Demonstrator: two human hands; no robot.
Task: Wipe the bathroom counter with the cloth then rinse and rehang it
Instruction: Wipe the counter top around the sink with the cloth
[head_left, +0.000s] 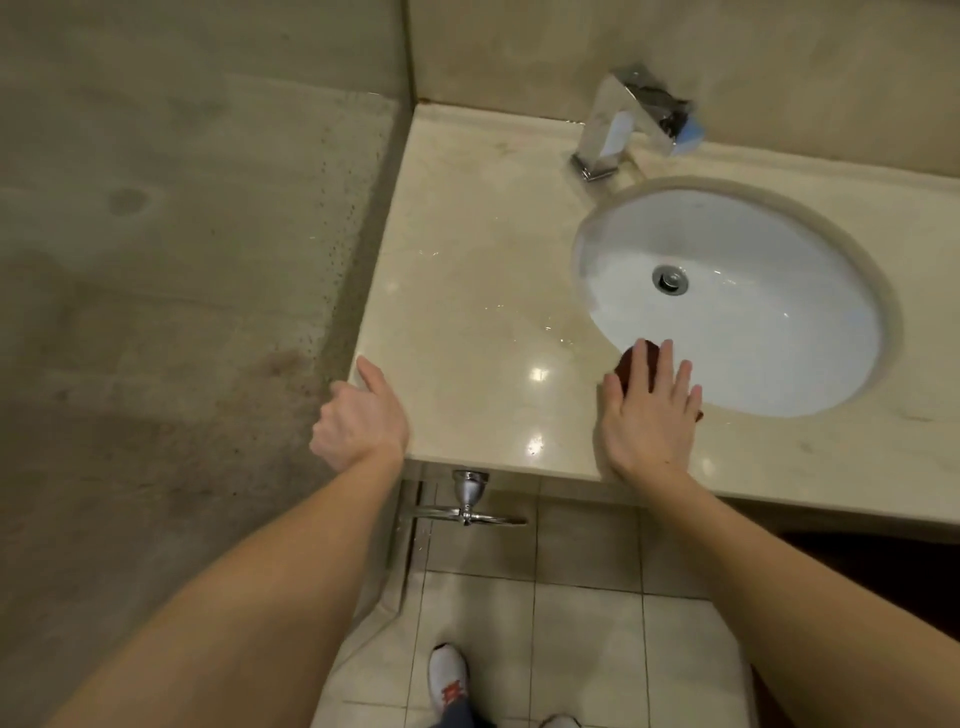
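— Where did we have the cloth at that moment?

— It lay flat under our right hand, on the counter near its front edge, just at the rim of the sink. The fingers were spread wide and pressed down on it; they did not close around it. Only a dark red part showed past the fingertips.

— And the left hand?

— It rested at the front left corner of the counter, thumb on top. The other fingers curled over the edge, so we could not tell how tightly they gripped.

— What could go wrong, in our opinion?

— The counter looked wet and shiny there. With an open palm only, the cloth could slip over the rim and fall into the sink, or bunch up and leave streaks. Also, if we leaned hard on the left corner, that hand could slide off the wet edge.

— And the faucet?

— It stood at the back edge, well apart from both hands.
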